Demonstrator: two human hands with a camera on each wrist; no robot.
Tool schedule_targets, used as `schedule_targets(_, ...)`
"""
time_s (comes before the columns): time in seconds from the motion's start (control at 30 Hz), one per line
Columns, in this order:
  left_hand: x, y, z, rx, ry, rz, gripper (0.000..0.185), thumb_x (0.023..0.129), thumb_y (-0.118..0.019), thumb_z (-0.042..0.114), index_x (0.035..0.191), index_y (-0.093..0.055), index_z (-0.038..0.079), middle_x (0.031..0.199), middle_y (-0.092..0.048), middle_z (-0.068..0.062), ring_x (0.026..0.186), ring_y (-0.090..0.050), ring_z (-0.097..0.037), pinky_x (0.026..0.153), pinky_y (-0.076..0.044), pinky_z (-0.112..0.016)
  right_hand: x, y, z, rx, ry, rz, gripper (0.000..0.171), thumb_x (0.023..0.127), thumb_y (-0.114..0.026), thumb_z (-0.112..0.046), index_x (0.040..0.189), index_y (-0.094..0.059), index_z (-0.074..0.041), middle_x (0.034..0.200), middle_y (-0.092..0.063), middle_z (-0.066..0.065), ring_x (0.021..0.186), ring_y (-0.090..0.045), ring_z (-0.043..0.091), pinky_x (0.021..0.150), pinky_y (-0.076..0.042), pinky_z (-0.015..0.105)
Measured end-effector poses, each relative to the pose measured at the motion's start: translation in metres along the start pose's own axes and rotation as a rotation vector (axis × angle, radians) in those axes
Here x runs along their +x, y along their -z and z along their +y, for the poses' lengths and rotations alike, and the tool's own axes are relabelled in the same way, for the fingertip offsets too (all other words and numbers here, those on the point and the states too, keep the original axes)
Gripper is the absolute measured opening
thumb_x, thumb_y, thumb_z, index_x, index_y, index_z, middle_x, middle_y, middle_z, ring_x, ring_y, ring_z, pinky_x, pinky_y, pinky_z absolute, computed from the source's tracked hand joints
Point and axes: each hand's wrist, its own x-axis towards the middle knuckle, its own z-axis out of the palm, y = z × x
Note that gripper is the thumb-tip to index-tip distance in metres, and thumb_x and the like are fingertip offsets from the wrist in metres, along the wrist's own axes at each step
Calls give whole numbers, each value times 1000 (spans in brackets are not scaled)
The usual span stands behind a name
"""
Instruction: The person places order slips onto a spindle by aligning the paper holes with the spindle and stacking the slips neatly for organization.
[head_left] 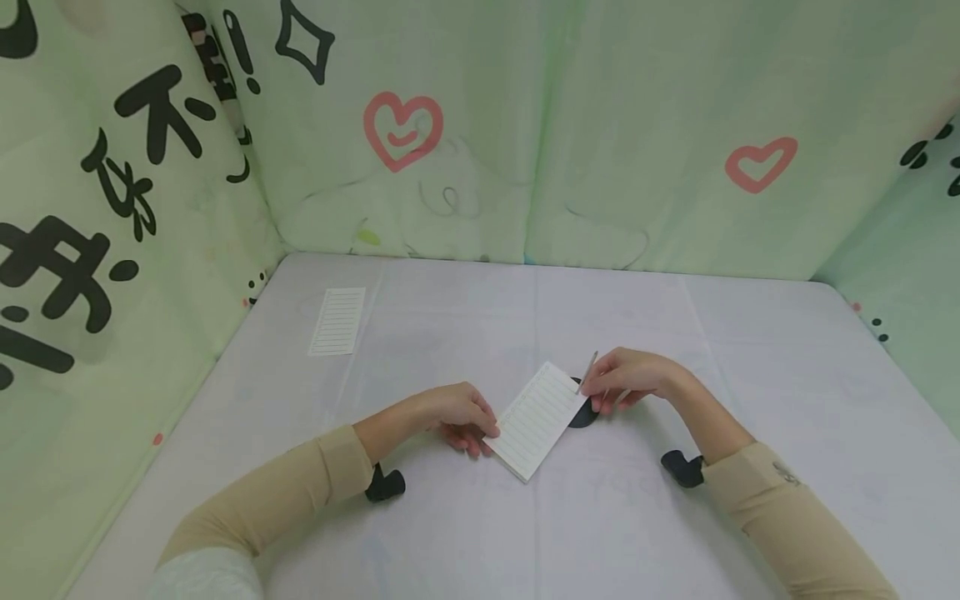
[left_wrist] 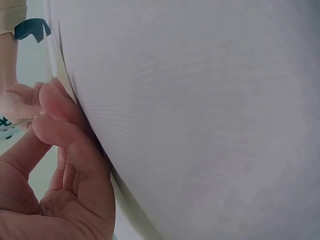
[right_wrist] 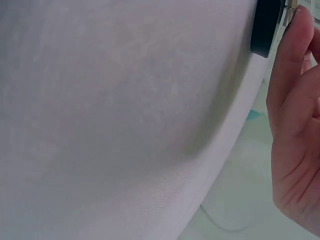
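A white lined paper (head_left: 536, 423), tilted, lies in the middle of the table in the head view. My left hand (head_left: 461, 414) pinches its left corner between thumb and fingers; in the left wrist view the fingertips (left_wrist: 50, 127) meet at a thin edge. At the paper's upper right corner, my right hand (head_left: 628, 377) pinches a thin slender stick (head_left: 589, 369), its lower end at the paper. Part of a dark rounded object (head_left: 583, 414) shows between that corner and the right fingers. In the right wrist view, a dark block (right_wrist: 265, 30) sits beside the fingers.
A second lined sheet (head_left: 337, 322) lies at the table's far left. The white-covered table (head_left: 630, 533) meets pale green curtains (head_left: 637, 125) with drawings at the back and sides. Black wrist mounts (head_left: 682, 469) hang below both sleeves.
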Motion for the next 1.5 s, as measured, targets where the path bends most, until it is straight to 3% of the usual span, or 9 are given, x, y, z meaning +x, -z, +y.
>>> schedule_targets(0.4,6,-3,-2,30,30,43,7,82,-64,8,81,-64,2,62,-65,-8,44,-56,-11,39,-39,-16,5,-3,0,-91,0,8,19,84,-64,-24,82,-67,-6,61,-61,-2,52,-55,9,48,-40,20)
schedule_targets(0.8,6,-4,-1,68,41,51,8,83,-63,10,83,-65,2,63,-65,-9,44,-56,-11,39,-40,-17,6,-3,3,-70,-32,15,19,82,-65,-26,79,-68,-7,60,-62,-1,52,-54,9,48,-39,19)
schedule_targets(0.97,3,-2,-1,102,10,58,8,84,-62,10,84,-66,3,64,-65,-9,45,-55,-12,40,-41,-18,6,-3,3,-63,-42,27,19,82,-66,-26,80,-69,-7,62,-63,-1,54,-55,9,48,-40,19)
schedule_targets(1.1,-1,3,-3,175,-52,97,8,83,-62,10,83,-66,4,64,-64,-8,47,-54,-14,42,-43,-20,6,-3,4,-70,-33,27,19,82,-67,-26,81,-69,-7,62,-63,-1,54,-56,10,48,-39,19)
schedule_targets(1.23,-9,15,-4,306,-139,223,8,84,-62,12,84,-65,5,64,-62,-5,50,-55,-14,47,-45,-22,7,-3,4,-63,-30,28,19,81,-67,-26,81,-69,-7,62,-63,-1,54,-56,10,48,-39,20)
schedule_targets(1.37,-18,33,-7,461,-250,433,8,85,-62,14,88,-63,6,70,-60,-1,58,-54,-14,53,-44,-23,6,-3,3,-62,-28,29,18,82,-67,-25,81,-69,-7,62,-62,-1,55,-57,10,48,-39,20)
schedule_targets(1.5,-28,52,-13,664,-304,623,15,87,-61,15,97,-61,5,85,-60,-5,74,-55,-18,64,-46,-30,5,-3,2,-66,-23,31,18,82,-66,-25,80,-69,-7,62,-62,0,55,-57,10,49,-40,20)
